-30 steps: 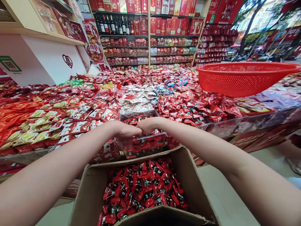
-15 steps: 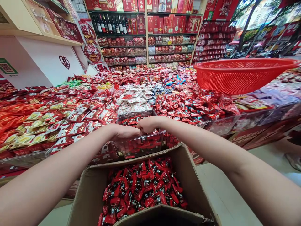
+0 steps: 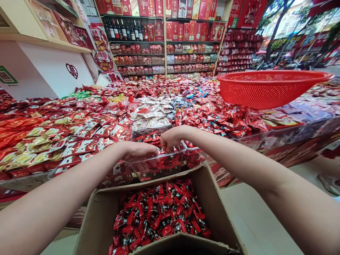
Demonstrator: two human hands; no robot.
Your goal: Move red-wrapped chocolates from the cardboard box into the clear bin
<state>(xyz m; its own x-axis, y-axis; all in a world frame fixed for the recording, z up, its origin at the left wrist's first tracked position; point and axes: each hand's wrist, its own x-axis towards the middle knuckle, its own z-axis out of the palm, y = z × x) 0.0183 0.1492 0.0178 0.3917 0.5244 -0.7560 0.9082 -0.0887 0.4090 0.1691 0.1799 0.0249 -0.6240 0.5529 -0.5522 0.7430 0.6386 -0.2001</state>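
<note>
A clear plastic bin (image 3: 156, 163) holds small red and black wrapped candies (image 3: 148, 137). My left hand (image 3: 142, 153) reaches into its left part, palm down, fingers extended and seen through the clear front wall among the candies. Over the bin's right part, my right hand (image 3: 170, 139) has its fingers curled inward at the candies; whatever lies inside them is hidden. Just below, nearer to me, stands an open cardboard box (image 3: 99, 212) with many of the same red and black candies (image 3: 162, 212) inside.
Heaps of packaged sweets (image 3: 95, 131) spread to both sides. A red mesh basket (image 3: 265, 90) rests on the sweets at the right. Shelves with bottles (image 3: 127, 30) and red boxes stand behind. A person's shoe (image 3: 329, 184) shows at the right edge.
My right hand has shifted slightly right, away from the left one, with its fingers curled. My left hand's fingers show lower among the candies. The view has tilted a little.
</note>
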